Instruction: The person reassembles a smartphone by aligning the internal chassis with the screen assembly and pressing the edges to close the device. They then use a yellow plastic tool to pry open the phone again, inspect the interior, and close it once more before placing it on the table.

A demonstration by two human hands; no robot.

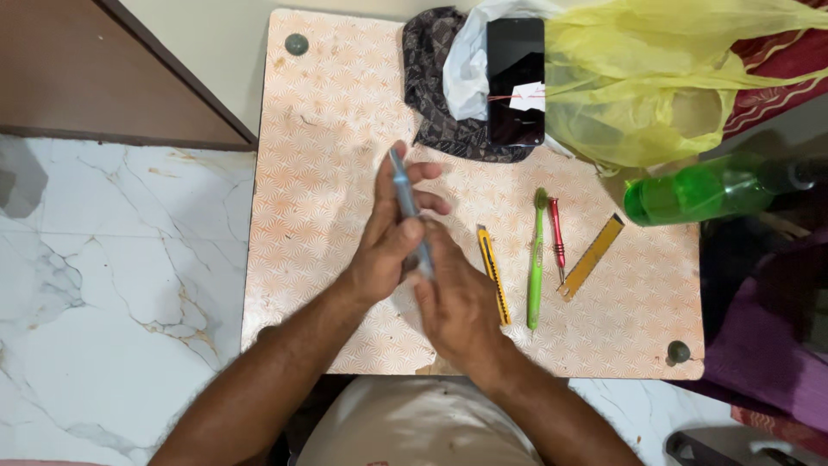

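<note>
Both my hands meet over the middle of a small patterned orange table (pixel 328 112). Between them stands a thin grey-blue phone-like device (pixel 405 194), seen edge-on. My left hand (pixel 388 246) wraps around its left side, fingers reaching over the top. My right hand (pixel 457 302) grips its lower end from the right. A yellow utility knife (pixel 493 274) lies just right of my right hand.
A green toothbrush (pixel 536 259), a red screwdriver (pixel 557 233) and a yellow ruler (pixel 591 257) lie to the right. At the back are a black phone (pixel 515 82) on dark cloth (pixel 431 86), a yellow plastic bag (pixel 638 86) and a green bottle (pixel 699 190). Marble floor (pixel 112 259) lies to the left.
</note>
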